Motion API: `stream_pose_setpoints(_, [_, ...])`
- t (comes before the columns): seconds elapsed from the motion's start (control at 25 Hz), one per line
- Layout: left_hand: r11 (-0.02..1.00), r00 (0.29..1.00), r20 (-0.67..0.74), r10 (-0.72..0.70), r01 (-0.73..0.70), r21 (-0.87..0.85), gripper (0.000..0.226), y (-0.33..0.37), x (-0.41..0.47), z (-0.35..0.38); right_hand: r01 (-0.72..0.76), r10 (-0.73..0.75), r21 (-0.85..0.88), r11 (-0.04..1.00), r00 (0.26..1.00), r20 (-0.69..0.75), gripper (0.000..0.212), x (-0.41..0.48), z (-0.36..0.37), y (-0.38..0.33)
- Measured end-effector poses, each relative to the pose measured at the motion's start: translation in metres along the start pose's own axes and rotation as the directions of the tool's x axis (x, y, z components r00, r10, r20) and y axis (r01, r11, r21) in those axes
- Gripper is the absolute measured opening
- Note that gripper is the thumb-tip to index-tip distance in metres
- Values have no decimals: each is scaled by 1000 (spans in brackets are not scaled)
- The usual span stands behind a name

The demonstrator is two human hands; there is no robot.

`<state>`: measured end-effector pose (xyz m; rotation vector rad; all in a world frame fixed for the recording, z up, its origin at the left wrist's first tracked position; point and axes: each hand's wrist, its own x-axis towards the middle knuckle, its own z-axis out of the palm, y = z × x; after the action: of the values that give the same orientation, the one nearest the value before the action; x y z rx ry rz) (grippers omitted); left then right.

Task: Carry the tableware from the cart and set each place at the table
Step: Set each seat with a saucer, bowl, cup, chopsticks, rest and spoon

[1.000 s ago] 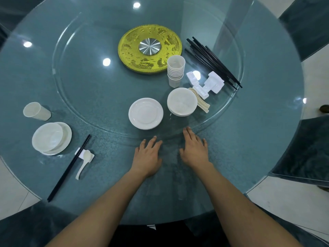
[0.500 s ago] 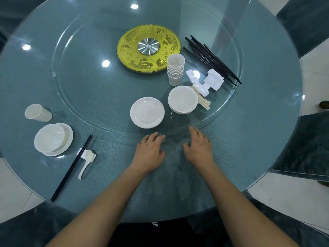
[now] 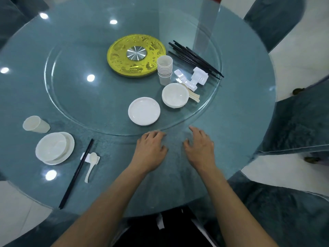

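On the glass turntable [image 3: 74,111] lie a stack of white plates [image 3: 143,111], a stack of white bowls [image 3: 175,95], stacked cups [image 3: 164,70], white chopstick rests [image 3: 193,78], spoons [image 3: 193,95] and a bundle of black chopsticks [image 3: 195,58]. My left hand [image 3: 151,150] and my right hand [image 3: 200,148] rest on the table just below the turntable's rim, fingers loosely bent, holding nothing. At the left is one laid place: cup [image 3: 35,124], bowl on plate [image 3: 53,147], chopsticks [image 3: 76,173], spoon on rest [image 3: 91,161].
A gold disc with a steel hub [image 3: 136,56] sits at the turntable's centre. Blue-covered chairs stand at the right [image 3: 299,122], lower right [image 3: 284,211] and upper right. The round table's near edge [image 3: 178,207] is close to my body.
Both hands have drawn back slightly from the turntable's rim and their fingers have curled a little. The view has shifted; the tableware has not moved.
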<state>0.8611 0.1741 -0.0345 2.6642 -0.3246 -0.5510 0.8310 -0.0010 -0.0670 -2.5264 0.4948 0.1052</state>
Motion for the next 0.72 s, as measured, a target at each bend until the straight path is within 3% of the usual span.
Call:
stream_pose_setpoints(0.44, [981,981,28,193,-193,-10,45,0,-83,-19,-156,176,153,976,976,-128,53,-121,-16,-8])
stream_pose_setpoints(0.72, [942,939,69,336,-337,-2,45,31,-115,-8,-252,281,164,954,940,-192,53,-178,-37,7])
